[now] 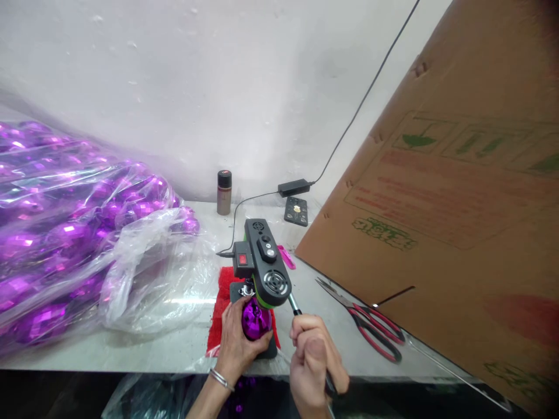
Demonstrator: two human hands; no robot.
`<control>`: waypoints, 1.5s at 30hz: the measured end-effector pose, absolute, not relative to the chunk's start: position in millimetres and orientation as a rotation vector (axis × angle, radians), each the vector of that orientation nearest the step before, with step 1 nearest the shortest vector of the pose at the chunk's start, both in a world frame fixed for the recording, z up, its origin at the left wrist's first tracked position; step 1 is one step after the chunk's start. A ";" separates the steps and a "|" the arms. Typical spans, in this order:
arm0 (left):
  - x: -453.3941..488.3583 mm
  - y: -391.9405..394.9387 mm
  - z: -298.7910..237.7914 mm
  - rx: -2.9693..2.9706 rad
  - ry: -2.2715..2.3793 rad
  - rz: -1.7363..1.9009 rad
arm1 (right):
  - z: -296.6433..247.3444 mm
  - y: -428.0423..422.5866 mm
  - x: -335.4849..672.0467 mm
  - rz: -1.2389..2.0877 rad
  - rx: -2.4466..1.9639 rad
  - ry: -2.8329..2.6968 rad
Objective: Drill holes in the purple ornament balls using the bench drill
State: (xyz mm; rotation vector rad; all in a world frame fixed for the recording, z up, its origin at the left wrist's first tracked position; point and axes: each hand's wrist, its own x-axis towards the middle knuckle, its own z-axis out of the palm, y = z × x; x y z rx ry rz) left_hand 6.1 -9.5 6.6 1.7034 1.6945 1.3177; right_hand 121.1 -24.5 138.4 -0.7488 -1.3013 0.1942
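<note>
My left hand [238, 337], with a silver bangle at the wrist, is closed around a shiny purple faceted ball [256, 318]. The ball sits under the front end of a black, green-edged machine [267, 267] with round grilles and a red switch [243, 259]. My right hand [317, 355] is wrapped round the black grip of a metal lever [296, 304] at the machine's right side. A red cloth [215, 329] lies under the machine's black base. The ball's underside is hidden by my fingers.
Bagged purple balls [65, 233] fill the left side. Behind the machine stand a dark-capped bottle [224, 195], a power adapter [294, 187] with cable and a black patterned, phone-like slab [296, 211]. Red-handled scissors [371, 326] lie right, beside a large cardboard box [437, 233].
</note>
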 end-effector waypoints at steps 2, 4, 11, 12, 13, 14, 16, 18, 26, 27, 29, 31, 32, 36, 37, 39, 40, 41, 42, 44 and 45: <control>4.3 -8.7 8.4 1.705 1.676 1.317 | 136.5 -24.0 121.2 0.204 -0.744 -1.296; 1.6 -8.1 11.5 1.709 1.653 1.301 | 134.0 -23.7 121.6 0.199 -0.738 -1.294; -0.3 -6.6 20.6 1.701 1.651 1.274 | 130.5 -24.0 123.4 0.171 -0.727 -1.293; 0.4 -6.6 20.5 1.699 1.653 1.286 | 130.6 -24.0 123.4 0.169 -0.726 -1.293; 1.1 -6.6 20.1 1.703 1.647 1.295 | 130.6 -23.9 123.3 0.167 -0.725 -1.294; 1.7 -6.5 19.4 1.706 1.644 1.305 | 130.5 -23.6 123.0 0.165 -0.724 -1.293; 2.5 -6.4 17.6 1.709 1.641 1.319 | 130.0 -22.5 122.1 0.159 -0.722 -1.291; 2.8 -6.1 15.9 1.711 1.644 1.325 | 129.2 -20.8 121.0 0.147 -0.715 -1.282; 4.9 -4.2 13.9 1.710 1.671 1.336 | 113.7 -23.4 120.4 0.142 -0.736 -1.305; 5.3 -4.3 13.3 1.711 1.671 1.348 | 108.9 -24.2 120.5 0.142 -0.741 -1.316; 5.8 -4.8 11.9 1.709 1.663 1.372 | 99.7 -24.9 120.8 0.128 -0.737 -1.333; 5.7 -5.0 11.2 1.695 1.654 1.378 | 95.4 -24.7 121.8 0.108 -0.719 -1.358; 5.4 -4.7 11.5 1.682 1.653 1.374 | 97.0 -24.6 122.6 0.105 -0.714 -1.377; 2.4 -0.6 16.2 1.623 1.631 1.323 | 134.8 -24.4 125.0 0.146 -0.753 -1.388; 1.2 0.0 16.9 1.610 1.615 1.301 | 149.9 -24.1 124.7 0.163 -0.774 -1.364; -1.4 -3.6 14.3 1.573 1.598 1.284 | 178.7 -23.0 122.8 0.247 -0.841 -1.345; -2.8 -9.2 9.9 1.556 1.602 1.301 | 189.7 -22.4 121.7 0.253 -0.848 -1.333; -4.3 -17.9 3.1 1.547 1.610 1.332 | 197.0 -22.1 120.8 0.256 -0.842 -1.320; -5.7 -29.7 -6.3 1.551 1.623 1.375 | 200.3 -22.0 120.3 0.251 -0.829 -1.310; -8.4 -60.4 -29.8 1.643 1.625 1.431 | 196.0 -22.4 120.8 0.240 -0.800 -1.309; -9.8 -76.8 -41.7 1.714 1.627 1.441 | 189.8 -22.8 121.7 0.236 -0.789 -1.319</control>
